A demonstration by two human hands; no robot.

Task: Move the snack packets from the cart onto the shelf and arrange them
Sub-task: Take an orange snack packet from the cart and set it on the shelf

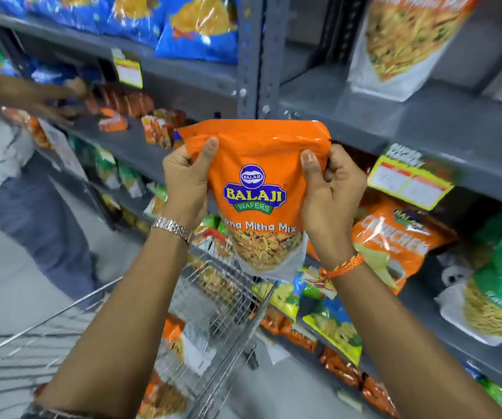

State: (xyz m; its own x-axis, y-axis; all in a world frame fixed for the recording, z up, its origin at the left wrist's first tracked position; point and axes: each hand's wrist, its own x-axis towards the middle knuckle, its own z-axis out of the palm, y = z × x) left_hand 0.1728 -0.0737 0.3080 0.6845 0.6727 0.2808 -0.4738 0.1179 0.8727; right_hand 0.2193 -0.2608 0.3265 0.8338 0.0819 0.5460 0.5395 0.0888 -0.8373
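Note:
An orange Balaji snack packet (pixel 258 182) is held upright in front of the grey shelf (pixel 425 125), above the wire cart (pixel 213 300). My left hand (pixel 187 179) grips its upper left edge and my right hand (pixel 331 192) grips its upper right edge. More orange packets (pixel 177 337) lie inside the cart under my arms. One matching orange and white packet (pixel 407 40) stands on the shelf at the upper right.
Another person (pixel 10 152) stands at the left, reaching onto the middle shelf among small orange packs (pixel 113 122). Blue bags (pixel 195 25) fill the top shelf. Orange and green bags (pixel 400 240) sit on lower shelves at right. A grey upright post (pixel 257 55) divides the shelving.

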